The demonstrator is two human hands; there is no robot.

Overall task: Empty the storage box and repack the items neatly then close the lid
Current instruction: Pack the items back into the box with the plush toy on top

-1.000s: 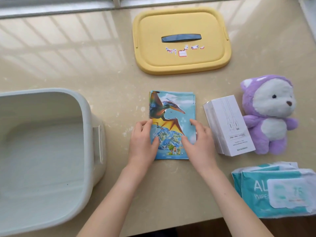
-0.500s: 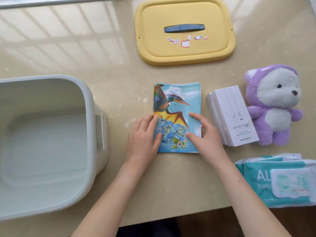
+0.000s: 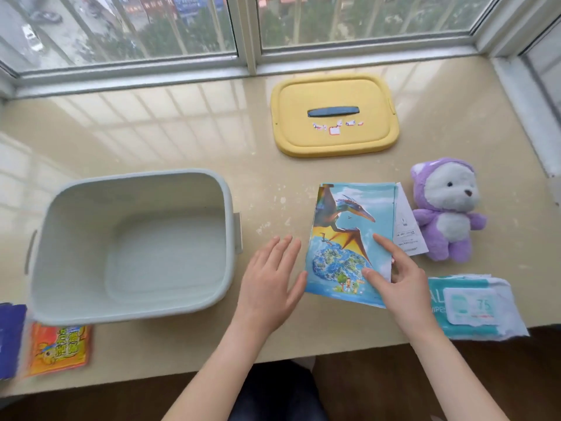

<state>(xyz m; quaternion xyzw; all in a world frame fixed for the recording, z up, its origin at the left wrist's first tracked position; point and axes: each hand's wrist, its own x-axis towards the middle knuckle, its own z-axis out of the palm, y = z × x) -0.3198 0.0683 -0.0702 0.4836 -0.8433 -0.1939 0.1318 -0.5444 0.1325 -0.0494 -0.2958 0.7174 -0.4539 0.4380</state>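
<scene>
The pale green storage box (image 3: 57, 238) stands empty on the left of the sill. Its yellow lid (image 3: 334, 141) with a dark handle lies at the back. A stack of dinosaur picture books (image 3: 349, 232) is tilted up off the sill. My right hand (image 3: 394, 281) grips the stack's lower right corner, thumb on the cover. My left hand (image 3: 273, 281) is flat and spread beside the stack's left edge, its thumb at that edge. The white box (image 3: 406, 226) is mostly hidden behind the books. A purple plush bear (image 3: 446, 208) sits to the right.
A teal pack of wet wipes (image 3: 473, 308) lies at the front right edge. An orange packet (image 3: 57, 347) and a blue item (image 3: 10, 338) lie at the front left. The window frame (image 3: 249, 65) bounds the back. Bare sill stretches behind the box.
My right hand has taken hold of the book stack and lifted its right side, covering the white box. My left hand has slid off the cover. The camera has tilted up.
</scene>
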